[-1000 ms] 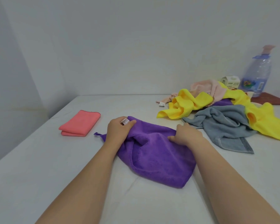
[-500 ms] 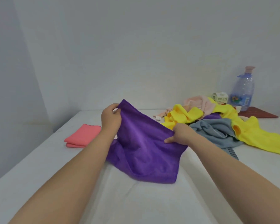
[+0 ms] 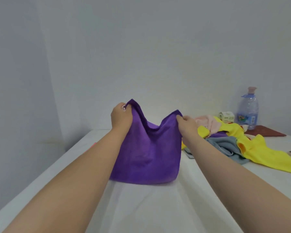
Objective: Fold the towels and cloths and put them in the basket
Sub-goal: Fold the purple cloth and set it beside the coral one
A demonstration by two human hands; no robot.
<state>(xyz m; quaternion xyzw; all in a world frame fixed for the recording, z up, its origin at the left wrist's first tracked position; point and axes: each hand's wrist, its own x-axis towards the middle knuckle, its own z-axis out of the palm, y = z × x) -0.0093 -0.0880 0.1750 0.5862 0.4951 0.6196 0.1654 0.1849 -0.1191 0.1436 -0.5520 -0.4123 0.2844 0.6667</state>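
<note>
While both hands hold it up by its top corners, the purple cloth (image 3: 146, 153) hangs in front of the person, its upper edge sagging in a deep curve between the two grips. Its bottom edge is down at the white table (image 3: 141, 207), though I cannot tell whether it touches. The left hand (image 3: 121, 117) has its fingers curled round the left corner, pinching the fabric against the thumb, and a small white bit shows just at that grip. The right hand (image 3: 187, 125) pinches the right corner between thumb and fingertips, held a little lower than the left. To the right lies a loose pile of unfolded pieces: a yellow cloth (image 3: 259, 152) sprawled across the top and trailing toward the table's right edge, a grey towel (image 3: 225, 145) bunched beneath it, and a pale pink cloth (image 3: 208, 123) at the back. Behind the pile, by the wall, stand a clear plastic bottle (image 3: 247, 110) and a small carton (image 3: 226, 116), with a dark red mat (image 3: 265, 132) lying flat beside them. Past the left forearm, a sliver of coral cloth (image 3: 94, 144) peeks out.
</note>
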